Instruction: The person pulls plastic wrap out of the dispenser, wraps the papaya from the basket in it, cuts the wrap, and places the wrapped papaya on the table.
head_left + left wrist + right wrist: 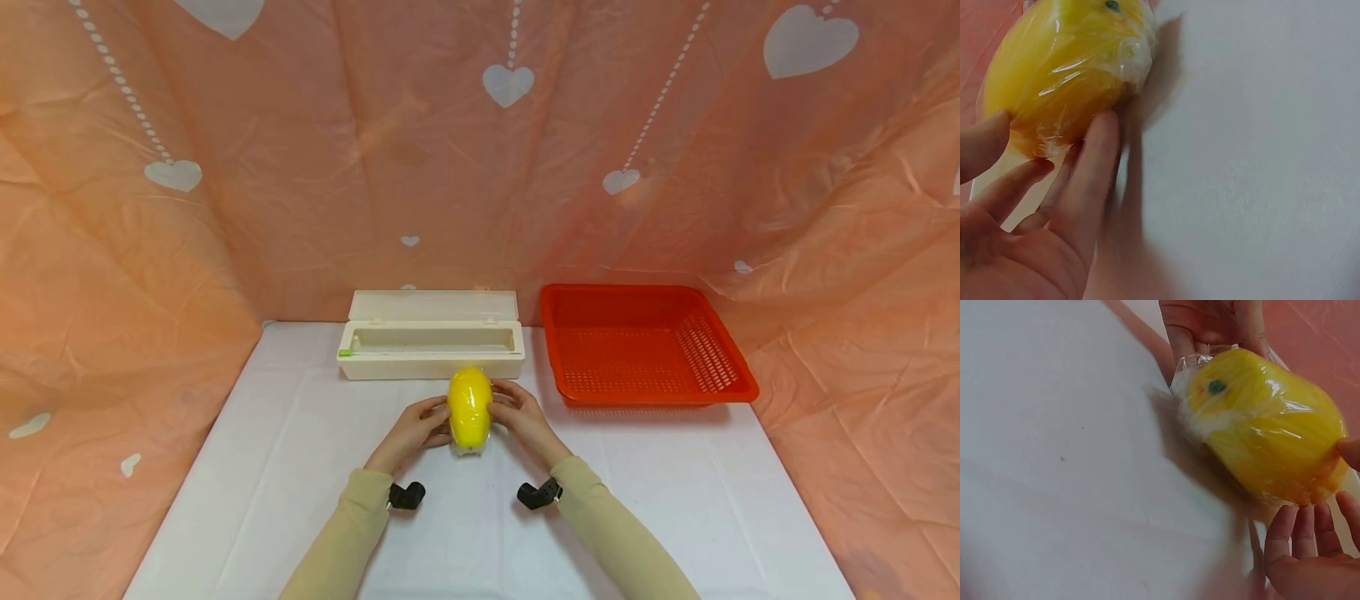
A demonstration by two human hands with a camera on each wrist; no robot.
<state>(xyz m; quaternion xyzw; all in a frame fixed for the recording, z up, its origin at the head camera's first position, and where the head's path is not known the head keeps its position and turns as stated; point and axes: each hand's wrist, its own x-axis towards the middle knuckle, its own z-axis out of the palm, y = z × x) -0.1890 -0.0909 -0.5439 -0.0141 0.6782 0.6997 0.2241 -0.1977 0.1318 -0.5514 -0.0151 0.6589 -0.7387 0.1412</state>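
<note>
A smooth yellow fruit point(469, 407), shaped like a papaya, is wrapped in clear cling film in front of a pale box. In the head view my left hand point(414, 429) holds its left side and my right hand point(527, 421) its right side. The left wrist view shows thumb and fingertips against the wrapped fruit point(1060, 75), with film bunched at one end near a dark green spot. From the right wrist, the fingers of my right hand point(1310, 550) support the fruit point(1272, 425) from below, its thumb on the side.
Behind the fruit stands the cream cling film box point(431, 367), its lid point(432, 306) raised and a green piece at its left end. To the right is a red perforated plastic basket point(651, 403). A white cloth covers the table point(285, 500); a peach curtain point(427, 167) hangs behind.
</note>
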